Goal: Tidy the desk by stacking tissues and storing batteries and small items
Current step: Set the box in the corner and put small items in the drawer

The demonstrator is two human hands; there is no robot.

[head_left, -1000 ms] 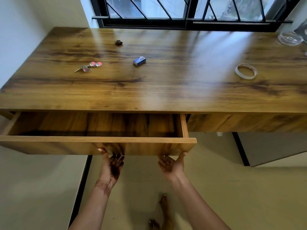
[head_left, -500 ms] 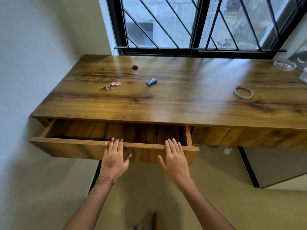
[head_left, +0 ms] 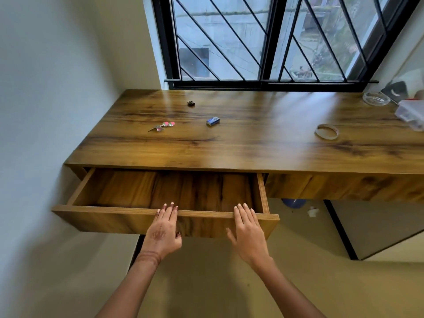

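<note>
L hand (head_left: 164, 230), R hand (head_left: 249, 232): flat, fingers straight on drawer (head_left: 114, 218) front edge, gripping nothing. Drawer open, prob. for storage. Unstored: keys (head_left: 161, 126), blue box (head_left: 213, 121) on bench (head_left: 252, 148).

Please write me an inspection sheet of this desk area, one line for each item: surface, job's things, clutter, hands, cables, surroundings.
Surface: wooden desk top; drawer stands open, only its wooden bottom shows.
Job's things: keys with pink tags, small blue box, small dark object, tape ring, lying apart on the top; tissues and batteries not seen.
Clutter: glass dish and clear plastic box at the far right end.
Hands: left hand and right hand, fingers straight, resting on the drawer's front edge, holding nothing.
Cables: nothing seen.
Surroundings: barred window behind the desk, wall on the left, blue object on the floor below.
</note>
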